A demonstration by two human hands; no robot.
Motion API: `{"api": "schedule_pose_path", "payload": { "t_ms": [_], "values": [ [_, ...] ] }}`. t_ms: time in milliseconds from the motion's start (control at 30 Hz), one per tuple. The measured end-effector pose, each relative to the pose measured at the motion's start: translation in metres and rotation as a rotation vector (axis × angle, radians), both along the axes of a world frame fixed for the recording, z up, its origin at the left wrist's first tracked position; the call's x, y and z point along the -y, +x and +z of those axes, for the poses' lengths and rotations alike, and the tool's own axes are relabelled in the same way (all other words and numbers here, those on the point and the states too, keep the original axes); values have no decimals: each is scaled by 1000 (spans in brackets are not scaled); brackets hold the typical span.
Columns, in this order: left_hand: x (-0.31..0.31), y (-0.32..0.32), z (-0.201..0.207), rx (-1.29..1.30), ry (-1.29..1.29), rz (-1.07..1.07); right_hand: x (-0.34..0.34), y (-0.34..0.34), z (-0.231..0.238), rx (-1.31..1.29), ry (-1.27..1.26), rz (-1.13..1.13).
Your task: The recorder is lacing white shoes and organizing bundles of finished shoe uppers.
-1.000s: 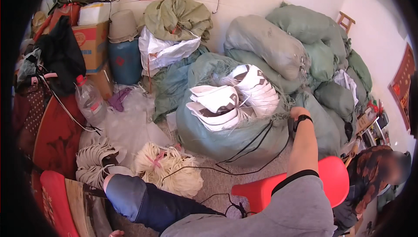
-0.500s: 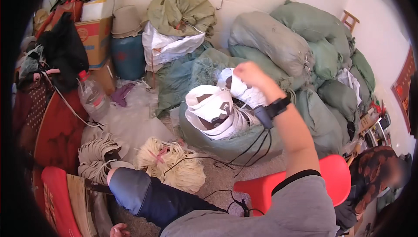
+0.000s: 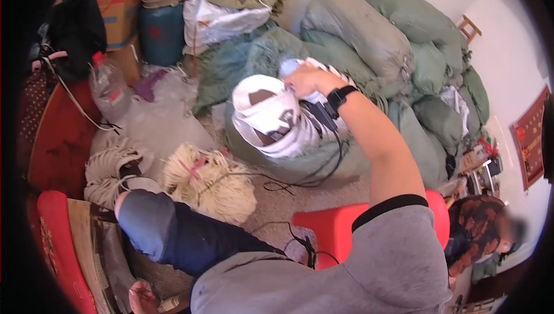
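Observation:
My right hand (image 3: 307, 78), with a black strap and small device at the wrist, reaches forward over a pile of stacked white pieces. Its fingers are closed on the edge of a white piece, partly hidden behind the hand. Just left of it, a large coil of curved white pieces (image 3: 247, 92) with brown linings rests on a green sack (image 3: 352, 164). They look like fabric or leather cut parts; I cannot tell their exact kind. My left hand (image 3: 142, 298) shows only in part at the lower edge, fingers loosely bent and apart, with nothing visible in it.
Bulging green sacks (image 3: 358, 31) fill the back right. A bundle of cream strips (image 3: 231, 195) lies near my knee, beside more stacked pale pieces (image 3: 107, 169). A red plastic stool (image 3: 323, 227) stands at my right; a person (image 3: 479, 227) is beyond. Black cord (image 3: 311, 182) hangs from my wrist.
The view has shifted, so the room sits higher in the picture. My right hand has come down and left, closer to the coil of white pieces. More of my left hand shows.

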State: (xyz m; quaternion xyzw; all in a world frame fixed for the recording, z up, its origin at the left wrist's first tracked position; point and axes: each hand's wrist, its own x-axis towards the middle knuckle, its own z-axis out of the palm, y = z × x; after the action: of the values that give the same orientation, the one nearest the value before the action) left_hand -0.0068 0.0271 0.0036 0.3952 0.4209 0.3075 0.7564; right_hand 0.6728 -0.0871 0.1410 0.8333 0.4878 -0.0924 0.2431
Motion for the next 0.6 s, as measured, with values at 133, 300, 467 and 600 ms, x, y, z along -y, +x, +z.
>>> {"api": "schedule_pose_path", "payload": {
  "t_ms": [133, 300, 467, 600],
  "values": [
    [-6, -2, -7, 14, 4, -105, 33, -11, -4, 153, 174, 189],
    [-9, 3, 0, 108, 33, -229, 56, -36, 8, 488, 297, 270],
    [-9, -3, -4, 135, 85, -234, 71, -48, 61, 512, 450, 235],
    [-8, -7, -6, 143, 120, -203, 57, -48, 110, 597, 601, 251]
  ]
}}
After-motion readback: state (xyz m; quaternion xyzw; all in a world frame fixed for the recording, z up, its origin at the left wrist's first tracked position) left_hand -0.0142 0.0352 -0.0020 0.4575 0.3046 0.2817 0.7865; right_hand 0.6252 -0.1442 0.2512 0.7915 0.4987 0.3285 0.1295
